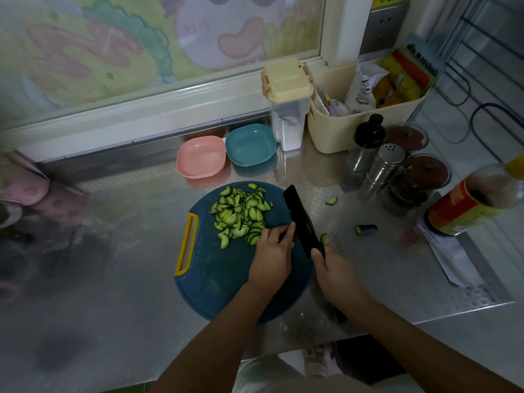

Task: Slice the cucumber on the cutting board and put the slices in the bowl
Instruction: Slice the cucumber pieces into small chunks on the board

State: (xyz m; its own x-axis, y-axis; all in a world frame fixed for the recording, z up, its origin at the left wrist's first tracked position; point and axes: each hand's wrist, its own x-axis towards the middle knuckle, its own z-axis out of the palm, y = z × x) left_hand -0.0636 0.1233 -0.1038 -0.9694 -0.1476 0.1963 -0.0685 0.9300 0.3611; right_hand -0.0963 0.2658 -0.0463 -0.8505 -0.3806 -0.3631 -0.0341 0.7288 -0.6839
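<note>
A round blue cutting board [221, 279] with a yellow handle lies on the steel counter. A heap of half-moon cucumber slices [239, 214] covers its upper part. My right hand [337, 273] grips the handle of a black knife [300, 217], whose blade lies across the board's right side. My left hand [273, 251] rests on the board with curled fingertips at the last dark cucumber piece, right against the blade. A pink bowl [201, 161] and a teal bowl [251, 144] stand empty behind the board.
Stray cucumber bits lie on the counter: a slice [331, 201], an end piece [365, 230] and one [324, 237] by the knife. Spice shakers [382, 168], jars, a sauce bottle [470, 202], a cream bin [365, 109] and a lidded container [287, 103] crowd the back right.
</note>
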